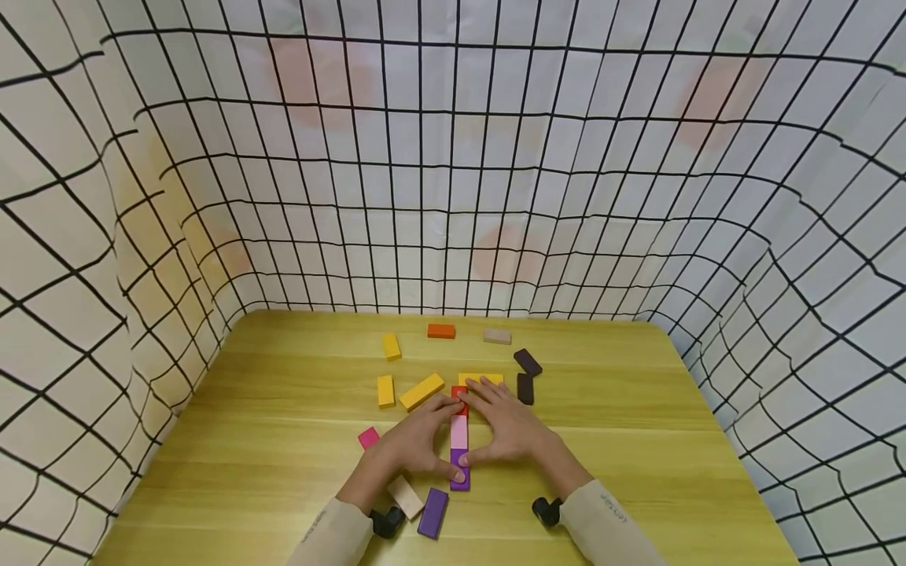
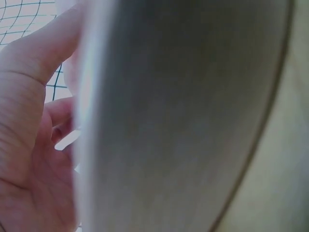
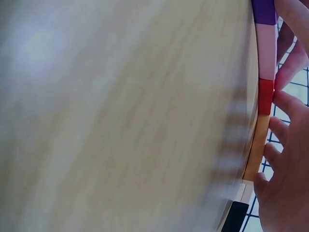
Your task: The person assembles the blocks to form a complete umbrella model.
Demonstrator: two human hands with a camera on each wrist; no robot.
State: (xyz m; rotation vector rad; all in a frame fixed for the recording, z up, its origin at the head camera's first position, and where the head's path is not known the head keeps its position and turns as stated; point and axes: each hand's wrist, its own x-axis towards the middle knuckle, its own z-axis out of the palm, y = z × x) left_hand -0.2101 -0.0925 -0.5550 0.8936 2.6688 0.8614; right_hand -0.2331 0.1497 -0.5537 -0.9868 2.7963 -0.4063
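Red (image 1: pixel 459 391), pink (image 1: pixel 459 432) and purple (image 1: pixel 460 483) blocks lie end to end in a line on the table, with a yellow block (image 1: pixel 481 379) crosswise at the far end. My left hand (image 1: pixel 418 440) spans the line's left side, fingertips by the red block and thumb on the purple one. From the right, my right hand (image 1: pixel 511 424) reaches over with fingers at the red and yellow blocks, its thumb touching the purple one. In the right wrist view, the fingers meet the red block (image 3: pixel 265 96) and the orange-looking block (image 3: pixel 257 147). A blurred pale surface hides most of the left wrist view.
Yellow blocks (image 1: pixel 421 391) lie left of the line, and dark blocks (image 1: pixel 524 388) to its right. An orange block (image 1: pixel 441 331) and a greyish one (image 1: pixel 497 336) are farther back. Nearer lie pink (image 1: pixel 368 438), beige (image 1: pixel 406 498) and purple (image 1: pixel 432 513) blocks. Netting surrounds the table.
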